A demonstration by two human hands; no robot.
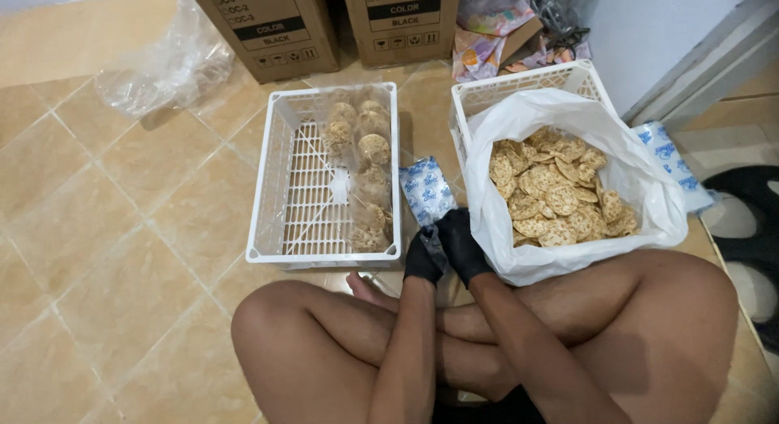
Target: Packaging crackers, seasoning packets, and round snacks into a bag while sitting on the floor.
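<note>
Left hand (423, 258) and right hand (462, 244) — black-gloved, pressed together, pinching the lower end of a blue-printed plastic sleeve (427, 190) lying on the tiled floor (122, 229) between two white crates (268, 189). Judged light, limp, slippery — grip best at the open edge.

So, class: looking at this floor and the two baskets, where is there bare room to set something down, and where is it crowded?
Free: the tiled floor left of the left basket, and that basket's bare left half beside its packed crackers. Crowded: the right basket, filled by the open bag of crackers, and the narrow gap between the baskets, taken by the printed wrappers and both gloved hands.
</note>
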